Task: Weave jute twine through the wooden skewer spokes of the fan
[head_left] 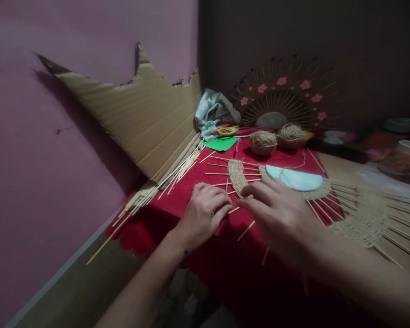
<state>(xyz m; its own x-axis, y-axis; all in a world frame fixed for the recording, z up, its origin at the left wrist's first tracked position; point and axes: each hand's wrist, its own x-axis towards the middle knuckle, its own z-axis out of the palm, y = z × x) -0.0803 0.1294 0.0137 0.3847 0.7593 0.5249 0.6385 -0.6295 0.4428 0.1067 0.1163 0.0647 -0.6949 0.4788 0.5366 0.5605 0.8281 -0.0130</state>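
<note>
Mostly beyond the curled, separate hands [207, 207] [282, 216] lies the woven fan [295, 179], their grip on it unclear.

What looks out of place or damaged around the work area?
The cardboard against the pink wall has a ragged top edge, as if torn. Below it, loose sticks lie in an uneven spread, one poking out past the red cloth's edge.
</note>
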